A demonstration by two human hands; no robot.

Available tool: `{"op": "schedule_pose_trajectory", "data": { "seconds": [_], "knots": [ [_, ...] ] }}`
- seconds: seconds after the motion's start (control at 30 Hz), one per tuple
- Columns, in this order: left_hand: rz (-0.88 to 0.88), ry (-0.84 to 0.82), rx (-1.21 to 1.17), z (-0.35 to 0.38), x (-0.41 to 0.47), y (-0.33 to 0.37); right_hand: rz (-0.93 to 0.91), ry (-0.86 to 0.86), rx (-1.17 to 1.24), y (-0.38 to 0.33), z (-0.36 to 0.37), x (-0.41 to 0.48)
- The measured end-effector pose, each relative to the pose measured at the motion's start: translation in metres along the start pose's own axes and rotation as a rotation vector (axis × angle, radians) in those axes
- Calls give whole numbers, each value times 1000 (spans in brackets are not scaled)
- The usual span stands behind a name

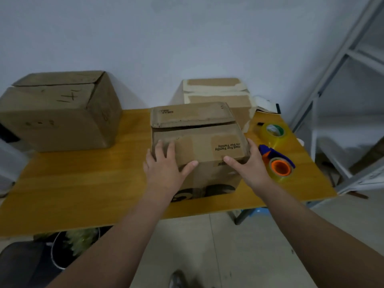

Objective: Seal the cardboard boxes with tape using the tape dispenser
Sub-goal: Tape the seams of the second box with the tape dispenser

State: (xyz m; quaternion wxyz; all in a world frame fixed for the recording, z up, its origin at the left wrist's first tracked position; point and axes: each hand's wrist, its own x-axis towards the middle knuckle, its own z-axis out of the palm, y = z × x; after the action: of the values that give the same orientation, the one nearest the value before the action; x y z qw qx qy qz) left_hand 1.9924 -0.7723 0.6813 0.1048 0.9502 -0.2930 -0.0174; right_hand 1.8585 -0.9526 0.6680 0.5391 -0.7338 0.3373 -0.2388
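Here both hands clasp the small cardboard box (pixel 199 146) at its near top corners: left hand (pixel 164 169) flat on the near-left corner, fingers spread over the top flap, thumb on the front face; right hand (pixel 248 163) wrapped on the near-right corner, thumb on the front edge. Box sits on the wooden table (pixel 83 183), far flap slightly raised, seam untaped. Just right of the box: tape dispenser (pixel 277 161) with orange core, blue handle. Beyond it, a clear tape roll (pixel 273 132). Left of the box, well apart, a large box (pixel 60 113). Behind the box, a taped box (pixel 218 94) against the wall.
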Motion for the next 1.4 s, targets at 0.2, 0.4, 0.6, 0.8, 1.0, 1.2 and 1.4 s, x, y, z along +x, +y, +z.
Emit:
{"op": "schedule_pose_trajectory", "data": {
  "seconds": [0.2, 0.4, 0.6, 0.8, 1.0, 1.2, 1.4],
  "knots": [
    [265, 66, 205, 5, 19, 36, 47, 60, 11, 8, -17, 13],
    [474, 35, 116, 14, 26, 109, 23, 115, -165, 41, -56, 46],
    [637, 52, 83, 30, 34, 181, 119, -95, -728, 97, -115, 102],
    [605, 25, 212, 36, 49, 207, 371, -389, -1003, 130, -143, 139],
    [625, 78, 224, 39, 45, 207, 362, -395, -1135, 151, -123, 130],
    [564, 56, 55, 29, 50, 197, 322, -297, -745, 145, -116, 128],
    [418, -10, 14, 11, 62, 142, -62, 42, -138, 52, -121, 157]
  ]
}}
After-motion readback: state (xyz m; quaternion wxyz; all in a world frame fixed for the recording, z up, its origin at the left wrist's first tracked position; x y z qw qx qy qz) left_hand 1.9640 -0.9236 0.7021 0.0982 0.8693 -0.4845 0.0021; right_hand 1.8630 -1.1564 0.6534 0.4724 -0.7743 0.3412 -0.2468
